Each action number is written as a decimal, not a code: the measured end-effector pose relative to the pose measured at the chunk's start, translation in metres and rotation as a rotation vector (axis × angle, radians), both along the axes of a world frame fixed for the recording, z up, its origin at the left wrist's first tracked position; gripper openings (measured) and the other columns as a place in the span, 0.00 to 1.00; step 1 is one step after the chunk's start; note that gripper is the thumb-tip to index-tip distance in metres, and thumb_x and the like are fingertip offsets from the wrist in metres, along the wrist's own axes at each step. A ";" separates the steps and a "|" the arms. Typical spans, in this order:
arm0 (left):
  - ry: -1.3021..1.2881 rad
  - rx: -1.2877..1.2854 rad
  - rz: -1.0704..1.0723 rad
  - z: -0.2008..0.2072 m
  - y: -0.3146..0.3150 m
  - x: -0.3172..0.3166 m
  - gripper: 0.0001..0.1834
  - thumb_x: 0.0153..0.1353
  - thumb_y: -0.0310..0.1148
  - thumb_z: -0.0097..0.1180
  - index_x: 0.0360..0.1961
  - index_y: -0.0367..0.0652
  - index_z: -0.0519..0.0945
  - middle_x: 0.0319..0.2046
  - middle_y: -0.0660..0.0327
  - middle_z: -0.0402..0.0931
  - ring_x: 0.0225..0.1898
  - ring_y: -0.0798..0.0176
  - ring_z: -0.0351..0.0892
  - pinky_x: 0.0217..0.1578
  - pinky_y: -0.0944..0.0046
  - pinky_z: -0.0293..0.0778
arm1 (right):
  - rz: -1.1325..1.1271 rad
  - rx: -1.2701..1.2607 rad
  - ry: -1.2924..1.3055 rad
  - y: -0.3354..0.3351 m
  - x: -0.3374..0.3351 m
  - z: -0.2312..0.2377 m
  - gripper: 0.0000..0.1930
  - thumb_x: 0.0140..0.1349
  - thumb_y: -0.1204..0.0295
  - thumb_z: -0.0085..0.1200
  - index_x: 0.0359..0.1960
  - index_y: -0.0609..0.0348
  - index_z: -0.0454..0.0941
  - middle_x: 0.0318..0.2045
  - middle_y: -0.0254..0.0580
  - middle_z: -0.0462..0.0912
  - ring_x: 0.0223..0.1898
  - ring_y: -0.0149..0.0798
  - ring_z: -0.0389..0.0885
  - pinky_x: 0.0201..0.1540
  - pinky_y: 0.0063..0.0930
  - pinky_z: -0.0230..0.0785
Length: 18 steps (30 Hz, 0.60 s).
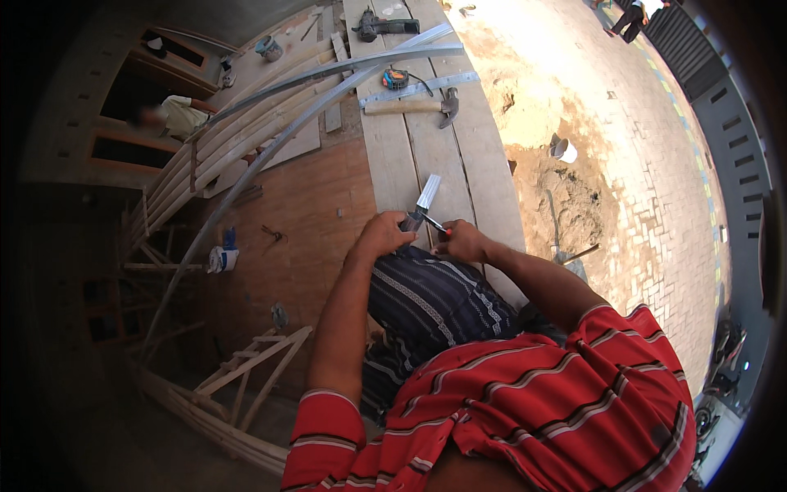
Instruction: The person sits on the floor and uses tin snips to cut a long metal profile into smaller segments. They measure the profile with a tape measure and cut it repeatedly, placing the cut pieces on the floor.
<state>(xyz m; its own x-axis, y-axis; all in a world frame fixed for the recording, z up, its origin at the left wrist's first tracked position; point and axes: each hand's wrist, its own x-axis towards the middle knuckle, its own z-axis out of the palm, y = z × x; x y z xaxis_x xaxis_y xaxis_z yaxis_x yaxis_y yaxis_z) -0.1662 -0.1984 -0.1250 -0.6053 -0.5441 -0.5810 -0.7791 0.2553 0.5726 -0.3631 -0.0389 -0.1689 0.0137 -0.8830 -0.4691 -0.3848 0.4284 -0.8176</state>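
Note:
In front of my lap, my left hand (385, 234) is closed around the lower end of a short ribbed piece of metal channel (428, 191), which points away from me. Closed too is my right hand (465, 243), on a hand tool with a red handle (448, 232); its dark front end reaches the channel beside my left fingers. The tool's exact kind is too small to tell. Beyond both hands, a claw hammer (406, 107) lies across the pale boards (434, 152), with a tape measure (395, 79) above it.
A cordless drill (385, 26) rests at the boards' far end. Long metal channels (283, 135) curve across the left, near a person (182, 116). A wooden trestle frame (246, 373) stands lower left. A white bucket (564, 150) sits on the sandy ground at right.

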 end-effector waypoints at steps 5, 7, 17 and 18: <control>-0.073 -0.296 -0.115 0.024 0.020 -0.009 0.25 0.52 0.49 0.79 0.45 0.47 0.87 0.40 0.49 0.88 0.47 0.42 0.88 0.50 0.47 0.80 | -0.036 0.052 -0.073 -0.002 0.000 0.005 0.18 0.59 0.64 0.75 0.34 0.67 0.81 0.28 0.49 0.85 0.32 0.41 0.83 0.40 0.42 0.77; -0.140 -0.354 -0.142 0.040 0.027 -0.014 0.27 0.51 0.51 0.80 0.46 0.48 0.87 0.42 0.49 0.88 0.49 0.41 0.87 0.51 0.44 0.79 | -0.049 0.086 -0.087 -0.001 0.000 0.014 0.17 0.59 0.64 0.74 0.34 0.67 0.81 0.27 0.50 0.85 0.31 0.42 0.84 0.39 0.42 0.77; 0.132 -0.814 -0.243 0.016 0.050 -0.013 0.21 0.52 0.42 0.79 0.41 0.47 0.82 0.41 0.59 0.82 0.48 0.49 0.82 0.45 0.45 0.80 | -0.022 0.067 0.095 0.006 -0.009 0.024 0.19 0.59 0.63 0.70 0.40 0.68 0.83 0.31 0.58 0.87 0.32 0.51 0.87 0.39 0.43 0.79; 0.132 -0.817 -0.237 0.011 0.051 -0.012 0.21 0.52 0.42 0.78 0.42 0.47 0.82 0.41 0.59 0.82 0.48 0.49 0.82 0.45 0.46 0.80 | -0.017 0.093 0.104 0.006 -0.010 0.027 0.19 0.60 0.63 0.70 0.42 0.69 0.83 0.32 0.58 0.87 0.32 0.51 0.87 0.39 0.43 0.79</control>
<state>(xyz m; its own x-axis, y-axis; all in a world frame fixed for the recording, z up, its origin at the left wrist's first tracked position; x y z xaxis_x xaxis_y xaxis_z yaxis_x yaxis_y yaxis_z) -0.1787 -0.1476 -0.1135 -0.7907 -0.6118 0.0206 -0.5933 0.7742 0.2205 -0.3726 -0.0327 -0.1422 -0.0540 -0.8354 -0.5470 -0.4576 0.5076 -0.7300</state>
